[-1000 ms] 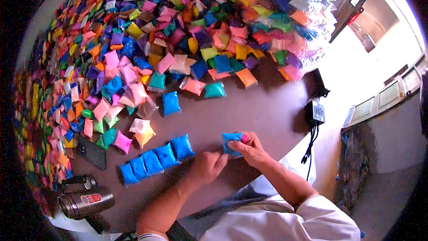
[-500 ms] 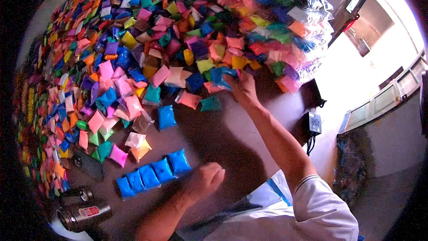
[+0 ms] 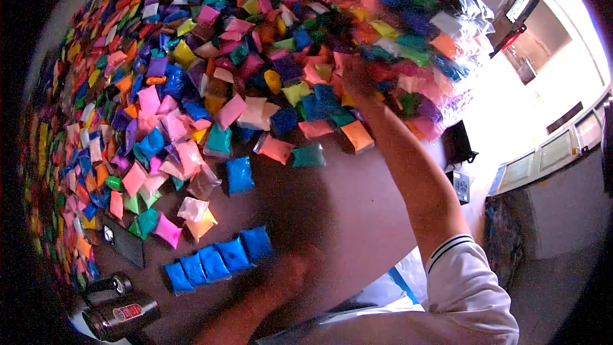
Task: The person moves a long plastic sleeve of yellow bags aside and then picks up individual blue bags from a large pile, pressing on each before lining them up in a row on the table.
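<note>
My right hand [image 3: 359, 83] reaches into a large heap of small coloured packets [image 3: 239, 64], its fingers dark and blurred beside a salmon-pink packet [image 3: 346, 64]; whether they grip it I cannot tell. Just below that hand lie a blue packet [image 3: 325, 97] and an orange packet [image 3: 356, 136] at the heap's edge. My left hand [image 3: 300, 269], smeared by motion and in shadow, is low over the table [image 3: 357, 217]. To its left lies a slanting row of several blue packets [image 3: 212, 262], side by side. Another blue packet [image 3: 240, 174] lies apart above the row.
A dark phone [image 3: 124, 243] lies at the left, by the heap's edge. Below it stand a dark flask [image 3: 121, 316] with a red label and a dark lid or cup [image 3: 110, 286]. A clear bag of packets [image 3: 440, 45] rises at the back right. A small boxy device [image 3: 460, 186] is beyond the table's right edge.
My right hand has let go of the blue packet, which now lies on the heap, and moved farther into the heap. An orange packet now shows below it. My left hand has shifted slightly and blurred.
</note>
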`<state>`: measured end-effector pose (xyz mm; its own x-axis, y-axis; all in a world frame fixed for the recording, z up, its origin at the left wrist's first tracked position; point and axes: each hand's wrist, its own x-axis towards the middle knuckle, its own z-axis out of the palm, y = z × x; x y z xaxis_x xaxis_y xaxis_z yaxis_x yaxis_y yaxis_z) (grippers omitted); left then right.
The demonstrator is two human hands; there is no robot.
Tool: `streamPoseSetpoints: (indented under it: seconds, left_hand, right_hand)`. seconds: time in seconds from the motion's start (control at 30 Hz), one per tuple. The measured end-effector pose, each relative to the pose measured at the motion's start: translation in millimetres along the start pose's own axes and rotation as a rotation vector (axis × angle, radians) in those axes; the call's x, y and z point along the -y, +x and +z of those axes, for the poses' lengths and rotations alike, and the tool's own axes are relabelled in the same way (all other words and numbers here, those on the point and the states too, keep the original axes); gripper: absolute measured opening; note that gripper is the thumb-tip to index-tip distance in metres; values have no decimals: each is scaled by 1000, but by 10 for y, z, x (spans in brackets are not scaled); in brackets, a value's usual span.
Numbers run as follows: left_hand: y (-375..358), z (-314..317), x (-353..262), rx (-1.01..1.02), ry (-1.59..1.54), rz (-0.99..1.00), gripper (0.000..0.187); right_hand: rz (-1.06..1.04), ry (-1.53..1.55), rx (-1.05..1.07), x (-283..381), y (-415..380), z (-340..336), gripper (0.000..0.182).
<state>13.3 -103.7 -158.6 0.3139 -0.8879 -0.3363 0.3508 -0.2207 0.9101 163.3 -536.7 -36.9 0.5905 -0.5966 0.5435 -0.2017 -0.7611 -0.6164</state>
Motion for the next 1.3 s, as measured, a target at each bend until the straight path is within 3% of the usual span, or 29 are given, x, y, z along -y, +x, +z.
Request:
streamPoseSetpoints:
  seconds: [0.03, 0.1, 0.13, 0.23, 0.3, 0.33, 0.4, 0.43, 0.47, 0.53, 0.57, 0.63, 0.7, 0.73, 0.77, 0.83, 0.9, 0.97, 1.03, 1.1, 1.17, 1.3]
  left_hand:
    - [19, 20, -128, -18, -261, -134, 23]
    - [2, 108, -516, 246, 1141, 280, 13]
    - [1, 135, -605, 240, 1139, 274, 13]
    - [34, 182, -773, 431, 1383, 314, 10]
    - [6, 175, -887, 532, 1499, 327, 9]
    - [-21, 165, -958, 565, 1535, 329, 9]
    - [-88, 125, -1101, 304, 1347, 741, 11]
    - [-85, 118, -1105, 303, 1347, 737, 11]
    - [-80, 129, -1098, 306, 1270, 664, 12]
    - [-77, 133, -967, 316, 1191, 593, 13]
    - [-82, 98, -781, 359, 1146, 617, 14]
    - [-61, 107, -885, 407, 1101, 637, 15]
    - [-74, 120, -892, 406, 1081, 632, 14]
    - [-47, 134, -922, 385, 1058, 626, 14]
    - [-49, 144, -925, 367, 1041, 617, 13]
    - [-65, 164, -907, 350, 1011, 607, 13]
    - [-79, 158, -915, 338, 983, 600, 12]
    - [-112, 160, -911, 316, 958, 594, 12]
    - [-150, 161, -894, 297, 936, 593, 12]
    - [-161, 144, -887, 280, 914, 590, 12]
    - [-163, 138, -882, 266, 893, 590, 11]
    - [-176, 119, -857, 242, 855, 587, 12]
  right_hand:
    - [180, 225, -1, -233, 240, 144, 37]
    - [365, 454, 5, -542, 374, 243, 34]
    - [52, 163, 19, -210, 325, -3, 33]
    - [-240, -90, 53, -173, 529, 72, 34]
    - [-65, 18, 226, -879, 844, 457, 37]
    - [-66, 22, 231, -783, 852, 504, 37]
    - [0, -44, 297, -608, 889, 692, 37]
    - [22, -66, 321, -595, 905, 828, 37]
    - [-252, -361, 295, -583, 908, 963, 38]
    - [-522, -659, 261, -479, 834, 1126, 39]
    - [-303, -359, 181, -273, 701, 1130, 37]
    - [-79, -58, 97, 112, 531, 926, 35]
    - [-174, -218, 378, 396, 496, 666, 30]
    - [-304, -217, 274, 402, 467, 717, 25]
    - [-296, -221, 275, 376, 453, 712, 25]
    - [-522, -161, 299, 519, 423, 556, 24]
    - [-568, -261, 261, 201, 624, 600, 24]
    - [-188, 163, 172, -37, 850, 612, 24]
    - [64, 201, -106, -351, 1218, 592, 26]
    - [-132, -265, -307, -970, 1695, 645, 29]
    - [-227, -497, -220, -1418, 1956, 736, 36]
    - [-170, -301, -99, -656, 1654, 676, 43]
